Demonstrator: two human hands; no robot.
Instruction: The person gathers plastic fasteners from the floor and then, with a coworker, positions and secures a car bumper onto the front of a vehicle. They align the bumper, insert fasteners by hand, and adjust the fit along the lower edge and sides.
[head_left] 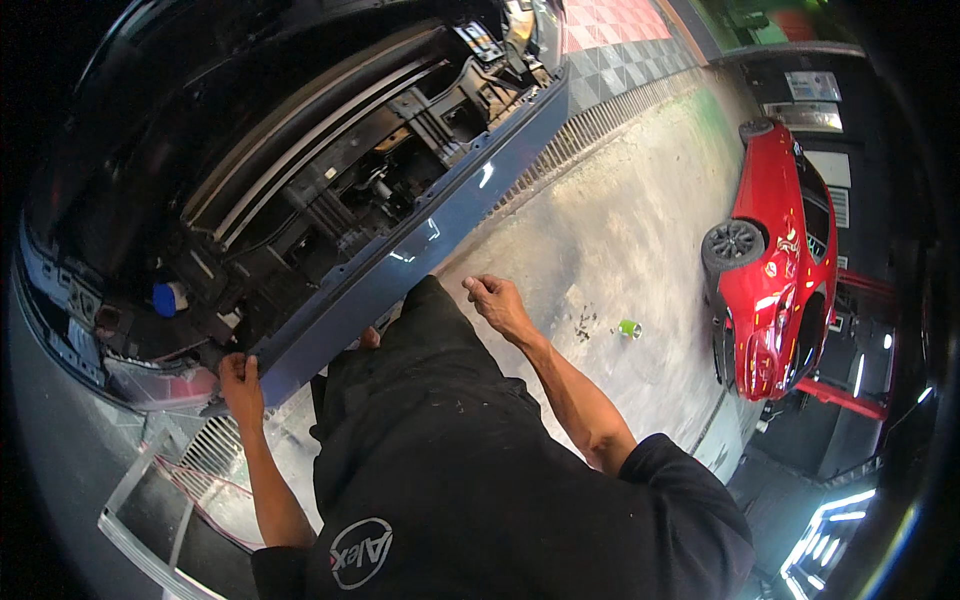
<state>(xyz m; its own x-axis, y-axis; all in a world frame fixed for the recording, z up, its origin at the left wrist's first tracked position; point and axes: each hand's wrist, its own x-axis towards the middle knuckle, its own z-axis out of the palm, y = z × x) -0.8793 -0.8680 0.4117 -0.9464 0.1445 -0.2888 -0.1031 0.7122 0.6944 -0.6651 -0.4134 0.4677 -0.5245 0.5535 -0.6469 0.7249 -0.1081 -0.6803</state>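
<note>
Long, glossy dark-blue painted panel [390, 262] is the piece here. It runs diagonally along the outer edge of a dark open bay with black plastic and metal parts [335, 200], in front of the person's black trousers [430, 310]. We can't tell if it's fastened.

Left hand [241, 388] is at the panel's near-left end, just beside a clear lamp unit [165, 383]. Fingers are bent in at the corner, touching the edge; we can't tell if they're clamped on it. Right hand [503, 308] is in the air, off the panel: fingers curled, thumb near the index. We can't tell if anything small sits between them.

Handling, our guess: thin moulded skin, light for its length but springy, so 1-ended lifting would twist it. Middle likely sags. The gloss looks slick, and the paint will mark easily. We'd hold at 2 points, 1 near each end, on the folded top edge rather than the painted face. We'd treat the corner by the lamp as the fragile spot: thin edge, hard neighbour.
</note>
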